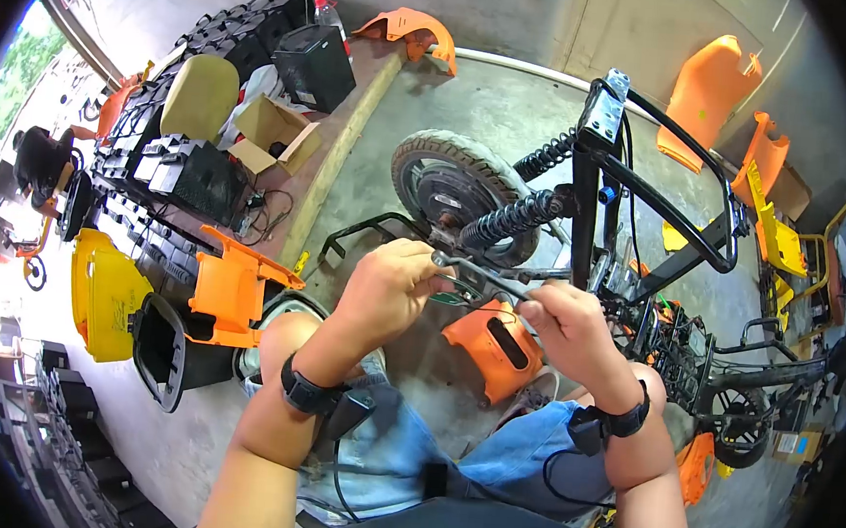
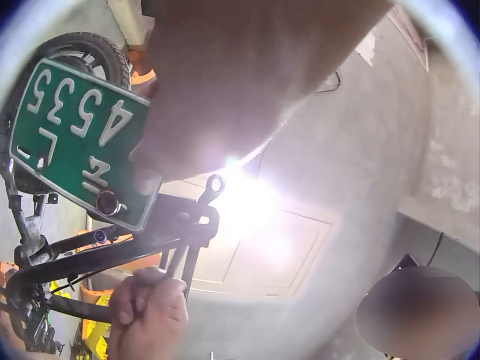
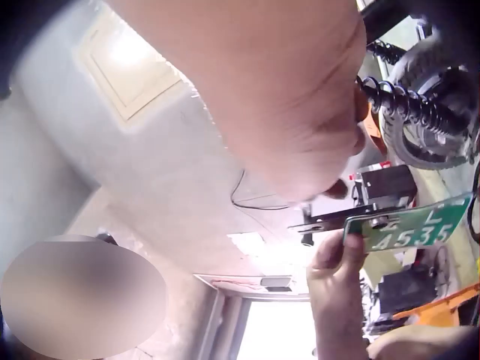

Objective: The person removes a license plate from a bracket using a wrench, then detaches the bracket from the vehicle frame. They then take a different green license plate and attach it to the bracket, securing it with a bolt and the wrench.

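Note:
In the head view my left hand (image 1: 384, 286) pinches a green licence plate (image 2: 71, 135) by its edge, the thumb lying on its face. A round bolt head (image 2: 107, 202) sits on the plate near that thumb. A black slotted bracket (image 2: 169, 214) shows behind the plate. My right hand (image 1: 580, 329) grips a ring spanner (image 1: 486, 276) by its shank. The spanner's ring end (image 2: 216, 184) overlaps the slotted end of the bracket in the left wrist view. Both hands are close together, held above the knees.
A stripped motorbike frame (image 1: 587, 168) with a rear wheel (image 1: 458, 183) and coil shocks stands ahead and to the right. An orange panel (image 1: 498, 348) lies on the floor below the hands. Black battery boxes (image 1: 198, 180), a cardboard box (image 1: 275, 136) and a yellow panel (image 1: 102, 296) are on the left.

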Demonstrator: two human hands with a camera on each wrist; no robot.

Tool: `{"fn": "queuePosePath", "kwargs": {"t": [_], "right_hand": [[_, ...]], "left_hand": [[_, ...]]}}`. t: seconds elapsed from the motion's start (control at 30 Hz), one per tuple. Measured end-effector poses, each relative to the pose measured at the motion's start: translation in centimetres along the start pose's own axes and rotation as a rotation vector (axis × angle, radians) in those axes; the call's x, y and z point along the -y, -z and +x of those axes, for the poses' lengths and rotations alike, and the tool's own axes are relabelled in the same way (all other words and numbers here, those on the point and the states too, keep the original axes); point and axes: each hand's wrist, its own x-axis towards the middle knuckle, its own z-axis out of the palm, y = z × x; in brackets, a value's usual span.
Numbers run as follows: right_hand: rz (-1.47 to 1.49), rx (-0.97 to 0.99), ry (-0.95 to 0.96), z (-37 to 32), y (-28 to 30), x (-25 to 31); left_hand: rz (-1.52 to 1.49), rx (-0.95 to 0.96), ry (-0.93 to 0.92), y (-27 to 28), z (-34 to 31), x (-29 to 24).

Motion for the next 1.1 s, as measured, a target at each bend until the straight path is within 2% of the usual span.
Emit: {"fn": "queuePosePath", "kwargs": {"t": [0.07,0.17,0.27,0.33,0.37,0.4,0.47,0.5,0.53,0.6,0.67,0.77,0.87,1.07,1.1], "right_hand": [[0.218,-0.216,0.048,0.1,-0.3,0.3],[0.128,-0.131,0.018,0.1,0.1,-0.1],[-0.008,-0.071,0.000,0.0,0.3,0.4],[0.287,-0.249,-0.071,-0.3,0.5,0.7],[0.321,-0.277,-0.055,-0.4,0.6,0.4],[0.321,-0.272,-0.051,-0.1,0.5,0.3],[-0.021,-0.115,0.001,0.2,0.3,0.3],[-0.062,-0.164,0.012,0.0,-0.1,0.0],[-0.061,-0.169,0.008,-0.1,0.2,0.2],[0.099,-0.306,-0.045,0.1,1.1,0.9],[0.130,-0.290,-0.068,0.0,1.0,0.7],[-0.034,-0.293,0.071,0.0,-0.7,-0.2],[-0.005,-0.243,0.062,-0.1,-1.0,0.8],[-0.002,-0.270,0.113,-0.6,-2.6,1.5],[-0.002,-0.277,0.091,-0.7,-3.1,1.4]], "left_hand": [[0.025,-0.006,-0.004,-0.1,0.0,0.1],[-0.019,-0.038,-0.022,-0.1,-0.1,0.5],[0.058,-0.003,-0.021,0.2,0.1,0.2],[0.056,-0.039,-0.028,0.0,0.0,0.3],[0.056,-0.044,-0.026,-0.1,0.0,0.4],[0.095,-0.052,-0.060,-0.1,0.0,0.5],[0.134,-0.056,-0.089,-0.3,-0.2,0.8],[0.197,-0.051,-0.110,-0.4,-0.3,1.0],[0.260,-0.043,-0.132,-0.4,-0.3,1.1],[0.291,-0.044,-0.132,-0.2,-0.3,0.8],[0.327,-0.057,-0.128,-0.1,-0.4,0.8],[0.334,-0.030,-0.140,-0.6,-0.6,0.9],[0.361,0.009,-0.123,-0.8,-0.8,0.7],[0.415,0.018,-0.057,-0.8,-0.9,0.1],[0.360,-0.032,-0.057,-1.0,-0.9,0.0]]}}
